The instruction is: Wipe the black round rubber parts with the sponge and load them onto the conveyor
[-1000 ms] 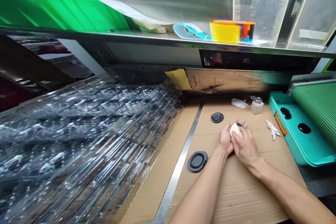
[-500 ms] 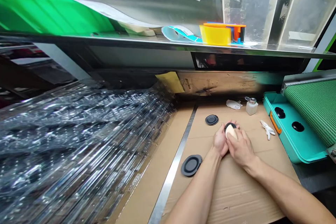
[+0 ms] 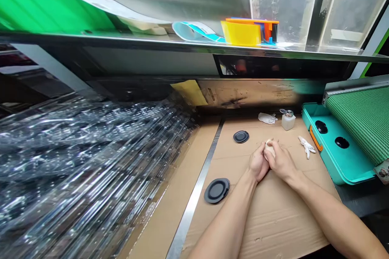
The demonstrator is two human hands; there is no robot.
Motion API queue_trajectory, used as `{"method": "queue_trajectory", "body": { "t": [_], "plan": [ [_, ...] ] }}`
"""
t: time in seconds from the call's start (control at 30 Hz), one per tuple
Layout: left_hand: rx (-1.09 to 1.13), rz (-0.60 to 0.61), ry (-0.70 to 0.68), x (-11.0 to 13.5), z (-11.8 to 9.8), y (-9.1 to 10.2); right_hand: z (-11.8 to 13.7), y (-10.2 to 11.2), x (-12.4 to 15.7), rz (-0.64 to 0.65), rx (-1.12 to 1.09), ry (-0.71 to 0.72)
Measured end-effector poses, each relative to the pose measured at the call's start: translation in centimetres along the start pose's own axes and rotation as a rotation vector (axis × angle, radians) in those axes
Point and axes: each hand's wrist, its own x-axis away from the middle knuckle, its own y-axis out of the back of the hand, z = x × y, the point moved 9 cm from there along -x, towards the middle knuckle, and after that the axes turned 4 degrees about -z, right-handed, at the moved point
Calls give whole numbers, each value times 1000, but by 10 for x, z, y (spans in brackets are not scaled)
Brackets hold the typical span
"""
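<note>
Cream pad: is sitting between the two hands, with only a small part of it showing past the fingers.
Right hand: is clamping its fingers on the cream pad, thumb on the near side.
Left hand: is cupping just beside and below the right fingers; how tightly its own fingers are closing, I cannot tell.
What is changing: half a second ago a dark round piece was showing beside the pad in the left palm; now the hands are closing further over it and it is not showing.
What that means: the pad is seemingly being worked against that piece, though the contact itself is hiding behind the fingers.
Dark discs: one disc is lying left of the fingers and slightly beyond; a larger disc is lying left and nearer the person, just beside the left forearm. Both are staying put.
Bottle: is standing beyond the fingers, to the right, its cap flipped up.
White glove: is lying right of the fingers on the cardboard-covered counter.
Teal tray: is sitting farther right of the fingers, holding two black round pieces.
</note>
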Motion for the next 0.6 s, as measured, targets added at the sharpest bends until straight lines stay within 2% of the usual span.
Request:
{"method": "queue_trajectory", "body": {
  "t": [0.1,0.17,0.23,0.37,0.47,0.6],
  "plan": [
    [-25,-18,-63,1,-3,1,-4,5,-8,-43,115,-52],
    [-32,-30,-96,0,-4,4,-1,3,-10,-27,140,-21],
    [-31,-43,-90,-2,-4,8,4,-2,-9,17,166,25],
    [-25,-72,-85,-5,-7,14,-3,-2,-4,32,284,-84],
    [-29,-94,-51,-3,-8,15,-1,-6,-1,95,325,-48],
    [-24,-104,-25,0,-6,11,-9,1,0,40,288,-126]
  ]
}}
